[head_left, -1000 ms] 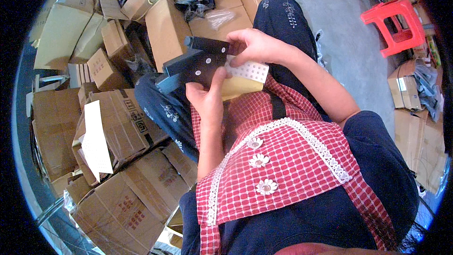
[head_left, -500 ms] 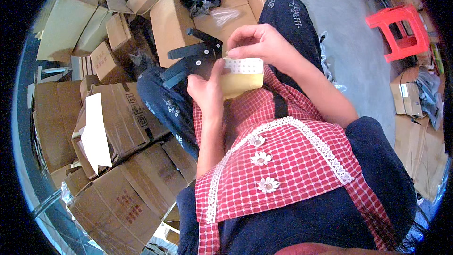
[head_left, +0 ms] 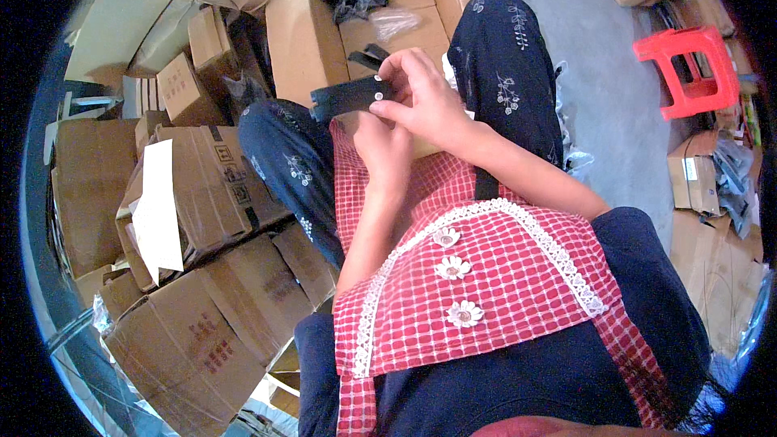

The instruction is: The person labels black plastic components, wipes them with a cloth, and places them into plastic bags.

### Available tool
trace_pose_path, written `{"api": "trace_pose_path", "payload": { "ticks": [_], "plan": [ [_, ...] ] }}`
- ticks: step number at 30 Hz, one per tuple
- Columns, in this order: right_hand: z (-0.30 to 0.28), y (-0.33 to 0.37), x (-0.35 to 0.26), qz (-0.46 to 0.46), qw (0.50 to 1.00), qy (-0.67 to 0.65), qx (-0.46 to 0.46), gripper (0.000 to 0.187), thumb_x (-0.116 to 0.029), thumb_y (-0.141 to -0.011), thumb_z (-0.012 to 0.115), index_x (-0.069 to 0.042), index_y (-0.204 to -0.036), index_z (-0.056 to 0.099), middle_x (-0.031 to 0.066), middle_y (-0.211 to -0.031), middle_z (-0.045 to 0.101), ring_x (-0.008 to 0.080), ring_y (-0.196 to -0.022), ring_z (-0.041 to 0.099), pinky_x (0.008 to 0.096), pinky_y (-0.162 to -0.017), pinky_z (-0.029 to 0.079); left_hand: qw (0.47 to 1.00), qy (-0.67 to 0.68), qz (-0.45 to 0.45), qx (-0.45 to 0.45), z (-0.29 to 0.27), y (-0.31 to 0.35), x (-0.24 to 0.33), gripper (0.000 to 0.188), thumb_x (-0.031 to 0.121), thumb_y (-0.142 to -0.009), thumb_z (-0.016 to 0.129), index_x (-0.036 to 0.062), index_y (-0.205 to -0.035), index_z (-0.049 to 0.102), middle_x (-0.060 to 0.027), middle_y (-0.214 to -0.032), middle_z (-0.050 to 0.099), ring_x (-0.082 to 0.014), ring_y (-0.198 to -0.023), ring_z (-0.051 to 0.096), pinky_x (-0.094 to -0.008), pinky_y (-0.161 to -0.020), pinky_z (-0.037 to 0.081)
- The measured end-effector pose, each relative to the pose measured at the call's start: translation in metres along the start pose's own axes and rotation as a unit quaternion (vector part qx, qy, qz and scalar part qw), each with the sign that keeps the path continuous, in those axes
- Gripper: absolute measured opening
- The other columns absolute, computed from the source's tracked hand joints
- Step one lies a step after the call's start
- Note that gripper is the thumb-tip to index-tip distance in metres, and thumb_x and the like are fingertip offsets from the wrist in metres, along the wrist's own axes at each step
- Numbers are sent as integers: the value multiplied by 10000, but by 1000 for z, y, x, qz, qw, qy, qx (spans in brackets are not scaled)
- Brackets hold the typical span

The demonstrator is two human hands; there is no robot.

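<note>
Above my lap, my left hand (head_left: 380, 148) is closed around dark flat strips, its fingers mostly hidden behind them. The front black strip (head_left: 344, 99) points left and has small white round stickers at its right end. Another black strip (head_left: 368, 57) shows behind it. My right hand (head_left: 429, 109) pinches the right end of the front strip, thumb beside a white sticker (head_left: 378, 96). Under my right wrist, part of a pale yellow sheet (head_left: 422, 147) shows; the rest is covered by my hands.
An open cardboard box (head_left: 303, 40) stands ahead, with black pieces and clear plastic (head_left: 394, 23) inside. Stacked cartons (head_left: 206, 186) fill the left side, a white paper (head_left: 159, 214) on them. A red plastic stool (head_left: 688, 73) stands on the floor to the right.
The fanned black strips have come closer together and turned more level. My right hand has moved from the sticker sheet onto the front strip, now covering most of the sheet.
</note>
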State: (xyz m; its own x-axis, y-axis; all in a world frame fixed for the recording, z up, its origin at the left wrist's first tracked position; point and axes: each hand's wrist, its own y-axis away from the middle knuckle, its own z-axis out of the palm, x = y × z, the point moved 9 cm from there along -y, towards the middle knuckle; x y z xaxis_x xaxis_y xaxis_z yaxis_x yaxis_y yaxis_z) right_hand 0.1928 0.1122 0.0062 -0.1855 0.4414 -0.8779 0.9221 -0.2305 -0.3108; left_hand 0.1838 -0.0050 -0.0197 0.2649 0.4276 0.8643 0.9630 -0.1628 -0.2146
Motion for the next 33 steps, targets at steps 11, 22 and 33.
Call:
{"api": "trace_pose_path", "payload": {
  "ticks": [11,22,33],
  "plan": [
    [-15,5,12,26,989,144,31,551,-121,-664,708,-11,-1135,444,158,-1073,507,287,-888,583,362,-801,506,997,-55,11,-60,23,13,-2,271,110,-807,673,9,-1040,579,-235,-900,649,-416,-886,636,-447,-736,502],
    [-40,5,14,10,994,58,97,490,-76,-695,706,-4,-1139,512,160,-1050,588,255,-937,609,342,-811,507,991,-84,-13,-108,37,13,-9,382,179,-815,690,11,-1112,519,-260,-859,648,-460,-820,626,-498,-687,499],
    [-7,25,50,269,929,-253,-21,119,-112,-864,664,-5,-912,643,-32,-692,592,17,-489,431,181,-427,310,988,-103,-12,-119,39,9,-7,244,150,-863,579,-15,-1013,479,-279,-783,639,-465,-743,631,-540,-654,490]
  ]
}}
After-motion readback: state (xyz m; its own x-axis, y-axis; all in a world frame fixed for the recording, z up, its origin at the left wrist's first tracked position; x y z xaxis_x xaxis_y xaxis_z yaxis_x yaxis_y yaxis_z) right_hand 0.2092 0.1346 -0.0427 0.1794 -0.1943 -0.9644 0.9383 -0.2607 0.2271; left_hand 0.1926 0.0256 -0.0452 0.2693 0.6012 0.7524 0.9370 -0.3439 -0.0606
